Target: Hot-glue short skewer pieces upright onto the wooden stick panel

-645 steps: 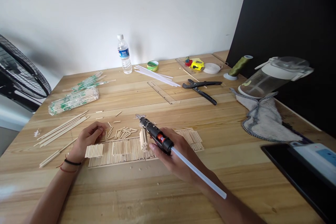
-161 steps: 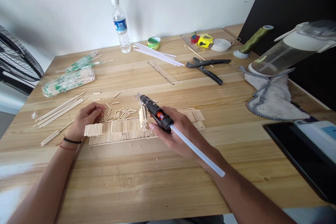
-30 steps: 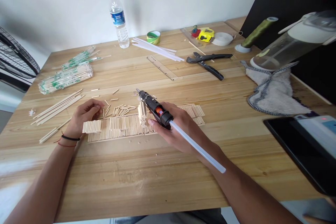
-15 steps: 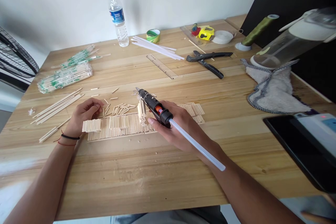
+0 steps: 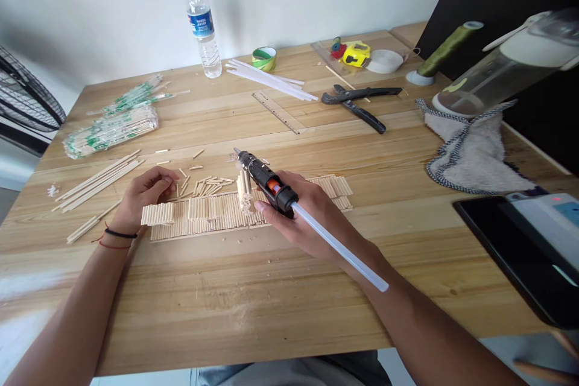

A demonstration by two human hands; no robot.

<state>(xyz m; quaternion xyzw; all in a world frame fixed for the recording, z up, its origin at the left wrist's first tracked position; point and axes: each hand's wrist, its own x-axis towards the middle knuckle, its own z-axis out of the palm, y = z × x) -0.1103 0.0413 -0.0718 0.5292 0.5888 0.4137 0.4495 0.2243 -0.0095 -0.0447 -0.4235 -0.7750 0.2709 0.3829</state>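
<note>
The right hand point(image 5: 303, 211) is closed firmly round the black glue gun point(image 5: 266, 182), which lies slantwise over the stick panel point(image 5: 181, 221) on the bench point(image 5: 203, 313), its nozzle pointing far and left; the left hand point(image 5: 152, 189) is loosely curled, thumb and fingertips nearly together, beside the loose short sticks point(image 5: 208, 186) at the panel's far side, and I cannot tell whether it pinches one.

The likeliest trouble is glue going astray: the nozzle sits at a clear smear point(image 5: 233, 157) on the bench, so if the gun is hot, a drip could spread there or string across the short sticks; the barrel overlaps the bundle point(image 5: 245, 193) that stands up from the panel, and a careless swing of the right wrist might knock it loose; the left wrist, close by the raised block point(image 5: 157, 214) at the panel's left end, could shove that askew too.

Against the earliest frame, the view has tipped down, so the near edge of the bench and the person's lap now show; the gun, both hands and the panel keep nearly the same arrangement, and the upright bundle is standing as before.
</note>
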